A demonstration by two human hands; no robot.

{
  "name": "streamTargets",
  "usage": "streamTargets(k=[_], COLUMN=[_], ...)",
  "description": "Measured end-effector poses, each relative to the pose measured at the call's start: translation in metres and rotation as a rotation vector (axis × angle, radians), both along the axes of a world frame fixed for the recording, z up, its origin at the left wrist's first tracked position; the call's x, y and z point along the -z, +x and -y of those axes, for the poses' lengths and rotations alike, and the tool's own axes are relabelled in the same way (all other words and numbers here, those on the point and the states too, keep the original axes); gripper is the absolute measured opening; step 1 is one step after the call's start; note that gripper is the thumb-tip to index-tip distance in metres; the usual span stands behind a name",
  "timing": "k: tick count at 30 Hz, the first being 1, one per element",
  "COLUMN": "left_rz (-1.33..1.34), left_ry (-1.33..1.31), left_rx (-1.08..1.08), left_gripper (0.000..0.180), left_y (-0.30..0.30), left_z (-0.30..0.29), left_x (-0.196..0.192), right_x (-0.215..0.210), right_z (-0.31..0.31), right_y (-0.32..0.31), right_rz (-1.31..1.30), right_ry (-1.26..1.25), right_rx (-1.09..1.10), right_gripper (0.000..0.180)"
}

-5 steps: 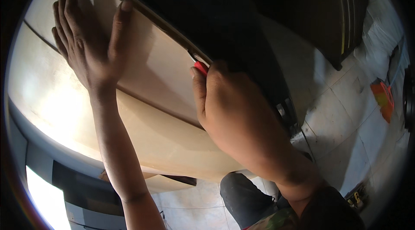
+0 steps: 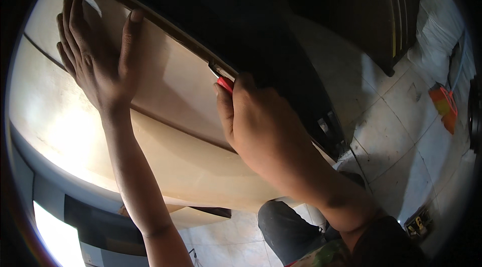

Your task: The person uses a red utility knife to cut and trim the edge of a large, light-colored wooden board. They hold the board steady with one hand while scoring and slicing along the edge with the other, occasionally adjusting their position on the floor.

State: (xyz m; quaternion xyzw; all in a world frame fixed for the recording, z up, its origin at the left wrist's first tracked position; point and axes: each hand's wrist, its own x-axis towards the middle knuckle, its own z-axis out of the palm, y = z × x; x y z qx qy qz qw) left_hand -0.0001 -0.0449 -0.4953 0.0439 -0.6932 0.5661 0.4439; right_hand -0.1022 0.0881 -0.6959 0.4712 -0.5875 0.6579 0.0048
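Observation:
My left hand (image 2: 95, 61) lies on the large beige curved panel (image 2: 175, 74), fingers stretched and thumb spread, near its dark-edged upper border. Closed around the red handle of a utility knife (image 2: 225, 84) is my right hand (image 2: 263, 116). Its thin blade meets the seam where the beige surface joins a long dark part (image 2: 241, 31). Most of the handle is hidden in my fist. A dark line crosses the panel below both hands, with a paler beige section beneath it.
Tiled floor (image 2: 391, 121) shows at the right, with crumpled whitish sheeting (image 2: 437, 26) and an orange bag-like item (image 2: 444, 109). My dark-clothed leg (image 2: 286, 232) is below the panel. A small box of items (image 2: 417, 224) sits at lower right.
The view has tilted slightly, so both hands appear a little further left and lower. My left hand stays spread on the panel, and the knife blade remains at the seam.

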Motion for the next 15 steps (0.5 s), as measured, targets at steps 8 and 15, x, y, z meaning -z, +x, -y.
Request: streamTargets(k=[8,15], left_rz=[0.008,0.058], left_ry=[-0.034,-0.004], left_rx=[-0.015,0.042], left_gripper=[0.096,0.091], left_y=[0.005,0.006], left_z=[0.008,0.009], left_x=[-0.007,-0.008], right_x=[0.013,0.058], right_z=[0.001,0.002], right_y=[-0.007,-0.005], right_rz=[-0.026,-0.077], right_ry=[0.115,0.059], right_rx=[-0.157,-0.098], right_gripper=[0.031,0.029])
